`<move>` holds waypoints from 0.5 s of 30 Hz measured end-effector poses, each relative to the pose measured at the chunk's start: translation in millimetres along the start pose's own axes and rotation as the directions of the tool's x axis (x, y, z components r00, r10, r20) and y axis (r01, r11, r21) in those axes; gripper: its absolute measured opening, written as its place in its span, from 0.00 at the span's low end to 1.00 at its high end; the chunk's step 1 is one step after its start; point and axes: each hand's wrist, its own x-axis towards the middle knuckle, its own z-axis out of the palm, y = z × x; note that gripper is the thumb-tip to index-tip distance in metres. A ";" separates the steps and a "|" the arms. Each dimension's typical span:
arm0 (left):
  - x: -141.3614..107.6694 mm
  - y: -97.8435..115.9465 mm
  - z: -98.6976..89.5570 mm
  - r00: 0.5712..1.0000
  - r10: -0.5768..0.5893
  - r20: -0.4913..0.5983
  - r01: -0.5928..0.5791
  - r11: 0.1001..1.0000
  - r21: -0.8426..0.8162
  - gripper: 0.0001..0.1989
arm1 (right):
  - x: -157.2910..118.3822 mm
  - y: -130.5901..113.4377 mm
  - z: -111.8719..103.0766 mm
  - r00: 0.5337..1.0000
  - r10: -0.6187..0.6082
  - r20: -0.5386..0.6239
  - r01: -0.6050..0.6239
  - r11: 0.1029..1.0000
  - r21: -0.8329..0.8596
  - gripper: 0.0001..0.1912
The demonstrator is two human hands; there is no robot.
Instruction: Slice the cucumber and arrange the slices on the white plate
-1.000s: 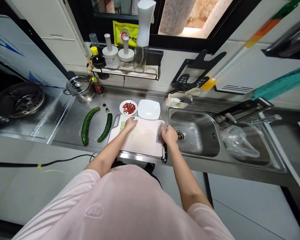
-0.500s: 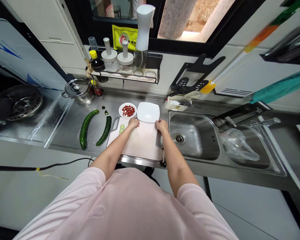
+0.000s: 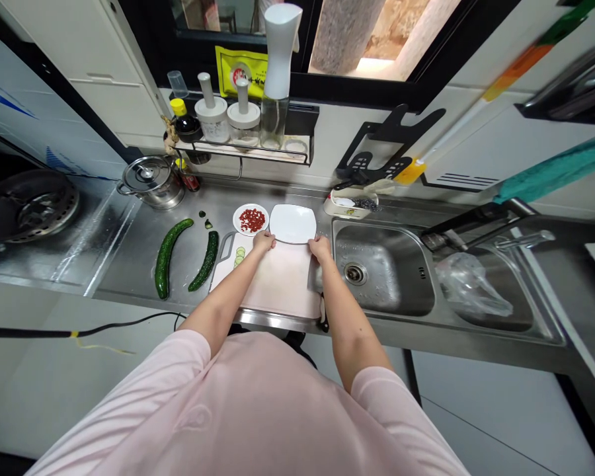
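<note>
Both my hands grip a white square plate (image 3: 293, 223) by its near corners, at the far edge of the cutting board (image 3: 282, 284). My left hand (image 3: 264, 242) is closed on the near left corner, its fingertips partly hidden. On the near right corner, my right hand (image 3: 320, 248) is closed too. Left of the plate is a white dish (image 3: 237, 221) with chopped red pieces (image 3: 252, 220). Cucumber slices (image 3: 239, 256) lie on the board's left part, beside my left forearm. A cut cucumber (image 3: 205, 262) and a whole cucumber (image 3: 170, 258) rest on the steel counter.
A double sink (image 3: 381, 304) lies to the right, with a plastic bag (image 3: 473, 284) in its far bowl. At the back left stands a lidded pot (image 3: 153, 183). A spice rack (image 3: 242, 153) overhangs the counter's back. A wok (image 3: 27, 205) sits at far left.
The view has shifted slightly. Both hands keep their hold on the plate's near corners, and the plate stays in about the same place behind the board.
</note>
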 end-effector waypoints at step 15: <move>-75.8 -7.5 -34.4 0.982 0.183 0.045 -0.170 0.964 -0.203 0.06 | -76.9 18.3 -21.3 0.991 -0.103 -0.086 0.131 0.876 0.465 0.13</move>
